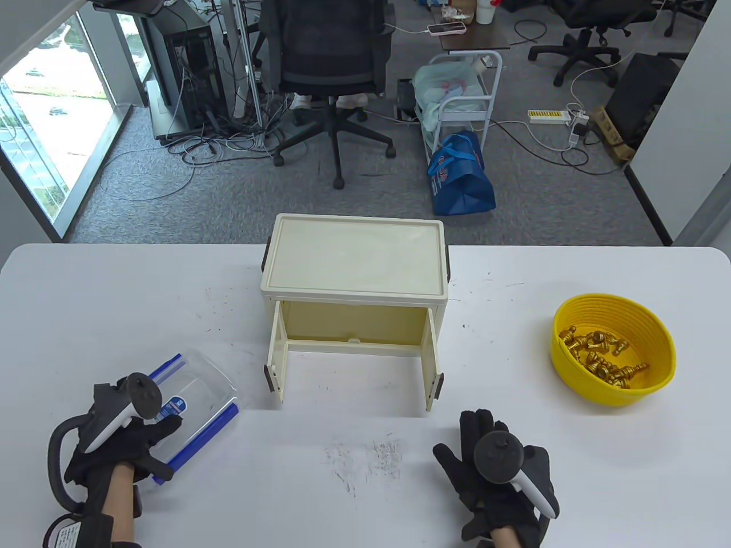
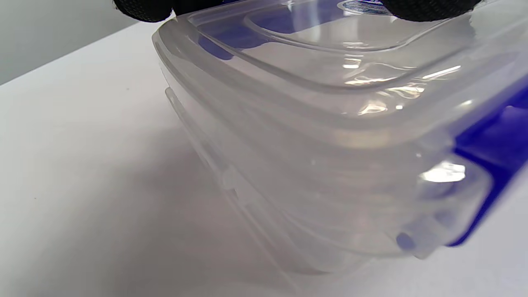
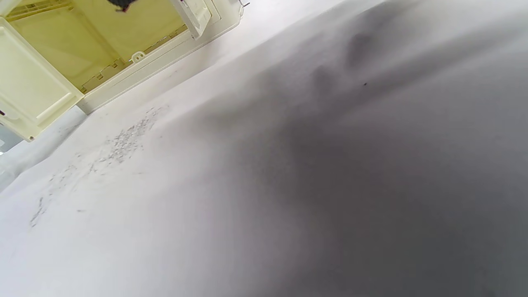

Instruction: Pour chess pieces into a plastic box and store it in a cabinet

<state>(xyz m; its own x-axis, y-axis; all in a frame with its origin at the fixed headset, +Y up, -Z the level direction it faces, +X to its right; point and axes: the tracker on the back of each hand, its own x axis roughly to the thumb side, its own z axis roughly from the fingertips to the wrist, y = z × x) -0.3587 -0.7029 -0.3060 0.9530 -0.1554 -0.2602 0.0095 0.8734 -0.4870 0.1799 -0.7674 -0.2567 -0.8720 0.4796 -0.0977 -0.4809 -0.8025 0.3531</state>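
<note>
Left hand (image 1: 123, 442) grips plastic box (image 1: 197, 394) near edge, lid on.

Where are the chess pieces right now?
In the table view, the gold chess pieces lie in the yellow bowl on the table's right side, right of the open cream cabinet.

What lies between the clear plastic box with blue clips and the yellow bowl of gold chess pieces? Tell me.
In the table view, the cream plastic cabinet with both doors open stands between the box and the bowl, on the white table.
</note>
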